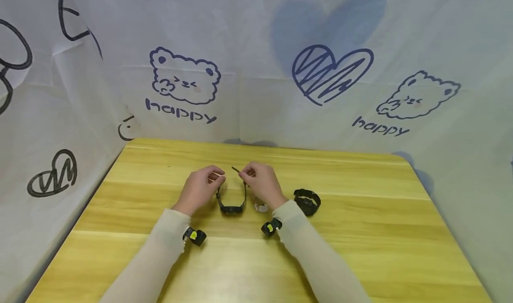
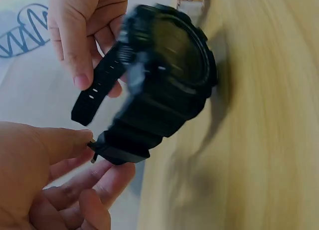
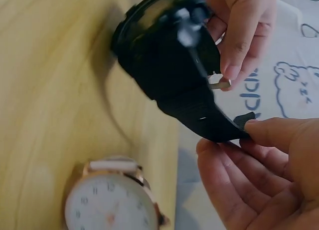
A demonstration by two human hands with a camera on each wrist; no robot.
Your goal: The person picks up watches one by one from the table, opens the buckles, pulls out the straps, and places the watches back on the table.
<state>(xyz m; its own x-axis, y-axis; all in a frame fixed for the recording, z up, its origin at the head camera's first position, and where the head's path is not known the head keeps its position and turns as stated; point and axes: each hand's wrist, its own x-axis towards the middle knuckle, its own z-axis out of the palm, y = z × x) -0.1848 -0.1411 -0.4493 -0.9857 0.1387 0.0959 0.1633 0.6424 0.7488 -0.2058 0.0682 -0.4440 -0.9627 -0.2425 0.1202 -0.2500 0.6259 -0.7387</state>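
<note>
A black wristwatch point(image 1: 231, 209) with its strap undone hangs between both hands, its round face turned toward the person's side of the table. At the buckle end of the strap, my left hand point(image 1: 200, 187) pinches the band between thumb and fingers; the metal buckle prong point(image 2: 93, 151) shows by the thumb in the left wrist view. My right hand point(image 1: 262, 182) pinches the holed strap end point(image 3: 219, 122) between thumb and forefinger, its tip sticking out past the fingers. Both strap ends stand raised and apart from each other.
A white-dialled watch point(image 3: 112, 205) with a rose-gold case and pale strap lies beside the right hand. Further right on the wooden table point(image 1: 360, 249) sits another black watch point(image 1: 307, 201) with its strap looped. White printed cloth point(image 1: 256, 93) hangs behind the table.
</note>
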